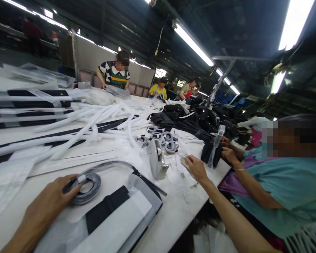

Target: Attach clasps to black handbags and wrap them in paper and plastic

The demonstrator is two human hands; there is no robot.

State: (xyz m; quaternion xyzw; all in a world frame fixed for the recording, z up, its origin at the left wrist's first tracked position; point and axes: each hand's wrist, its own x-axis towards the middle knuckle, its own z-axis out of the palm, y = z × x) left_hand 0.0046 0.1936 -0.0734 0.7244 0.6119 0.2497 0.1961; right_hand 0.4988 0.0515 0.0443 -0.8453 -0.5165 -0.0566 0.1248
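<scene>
My left hand (pixel 51 193) is closed on the edge of a coiled strap (pixel 88 191), dark and wrapped in clear film, with a small white band on it. The strap's free length arcs right to a black bag piece (pixel 106 207) that lies under white sheet material (pixel 121 225). My right hand (pixel 197 168) reaches out over the table, thumb and fingers pinched at a small, flat, pale tan piece (pixel 184 162); its kind is unclear. Left of that hand stands a grey tape dispenser (pixel 156 160). White paper strips (pixel 179 164) lie between the two.
Several wrapped strap coils (pixel 170 142) sit behind the dispenser. Long white foam strips (pixel 86 130) and wrapped black pieces (pixel 28 105) cover the left side. Black bags (pixel 179 116) are piled farther back. A co-worker in teal (pixel 274 182) handles a black item close on the right.
</scene>
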